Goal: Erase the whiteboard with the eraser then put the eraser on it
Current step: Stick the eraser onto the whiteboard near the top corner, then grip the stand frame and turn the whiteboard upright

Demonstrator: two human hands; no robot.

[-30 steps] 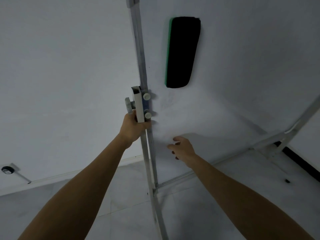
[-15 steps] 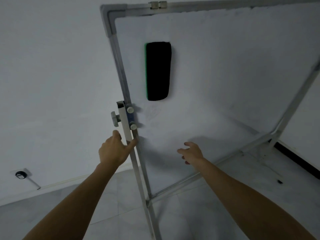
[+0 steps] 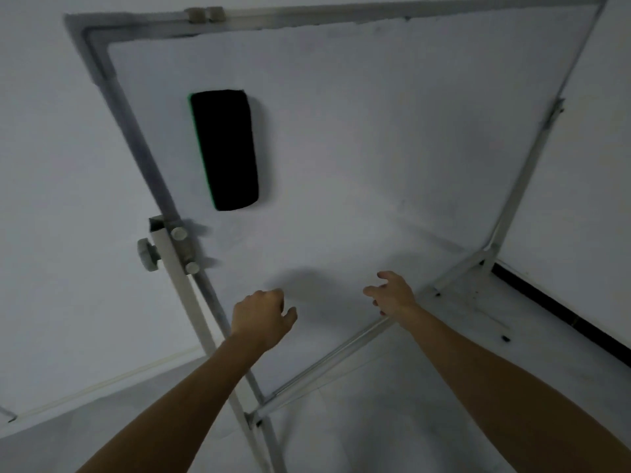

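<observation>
The whiteboard (image 3: 358,138) fills the upper middle of the head view; its white surface shows no writing. A black eraser (image 3: 225,150) with a thin green edge sticks upright on the board's upper left part. My left hand (image 3: 261,317) hovers in front of the board's lower left area with fingers loosely curled and holds nothing. My right hand (image 3: 392,295) is near the board's bottom edge, fingers spread, empty. Both hands are well below the eraser.
A metal stand post (image 3: 177,268) with a knob (image 3: 147,254) and two bolts clamps the board's left frame. The stand's foot (image 3: 478,288) rests on the grey floor at the right. A white wall lies behind, with a dark baseboard strip (image 3: 563,315) at right.
My left hand let go of the stand post and moved right, in front of the board. My right hand drifted right along the bottom edge. The view tilted up, so the board's top frame shows.
</observation>
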